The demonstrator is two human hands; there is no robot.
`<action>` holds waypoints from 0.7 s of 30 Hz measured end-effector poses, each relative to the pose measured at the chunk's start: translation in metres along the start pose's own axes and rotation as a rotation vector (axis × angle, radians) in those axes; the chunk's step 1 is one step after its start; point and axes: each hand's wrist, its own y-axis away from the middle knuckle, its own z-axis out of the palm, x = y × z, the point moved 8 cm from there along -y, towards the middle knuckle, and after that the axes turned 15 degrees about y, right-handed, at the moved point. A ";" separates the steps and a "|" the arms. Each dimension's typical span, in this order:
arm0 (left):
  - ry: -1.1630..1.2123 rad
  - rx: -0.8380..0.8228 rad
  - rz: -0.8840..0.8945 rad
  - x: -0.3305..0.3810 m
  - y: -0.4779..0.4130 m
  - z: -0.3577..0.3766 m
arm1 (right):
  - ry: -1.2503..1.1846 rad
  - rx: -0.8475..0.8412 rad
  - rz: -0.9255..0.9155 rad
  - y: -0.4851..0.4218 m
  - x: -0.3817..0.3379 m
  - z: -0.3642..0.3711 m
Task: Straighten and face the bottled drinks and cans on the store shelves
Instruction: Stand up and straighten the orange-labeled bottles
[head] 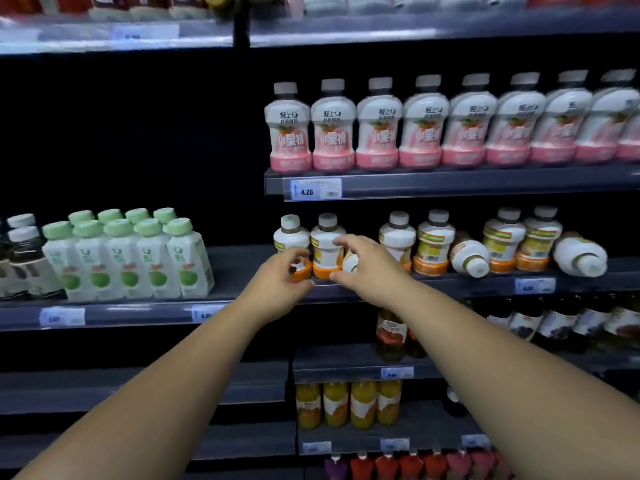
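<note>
Orange-based bottles with white labels stand on the middle shelf (450, 283), and both hands work at the left end of the row. The left hand (282, 277) has its fingers curled and pinches the orange base of the leftmost bottle (290, 233), which stands upright. The right hand (365, 268) is half spread in a wide curve: its forefinger touches the label of the second bottle (325, 242) and its thumb lies low by the shelf edge. A tipped bottle (350, 263) shows in the gap under that hand; whether the hand grips it cannot be told. Further right, two more bottles (469, 254) lie on their sides among upright ones, caps towards the front.
</note>
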 end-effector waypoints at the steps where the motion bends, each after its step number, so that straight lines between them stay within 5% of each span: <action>1: 0.003 -0.006 0.002 -0.012 -0.013 -0.004 | 0.004 0.004 0.015 -0.012 -0.002 0.007; 6: -0.035 -0.015 0.068 -0.048 -0.057 -0.020 | 0.071 0.009 0.073 -0.057 -0.002 0.032; 11: -0.080 0.235 0.150 -0.056 -0.080 -0.042 | 0.162 0.044 0.096 -0.084 0.008 0.038; 17: 0.100 0.296 0.008 -0.069 -0.104 -0.030 | 0.193 -0.080 0.114 -0.111 0.020 0.042; 21: -0.024 0.350 -0.074 -0.066 -0.115 -0.031 | 0.203 -0.137 0.088 -0.120 0.029 0.041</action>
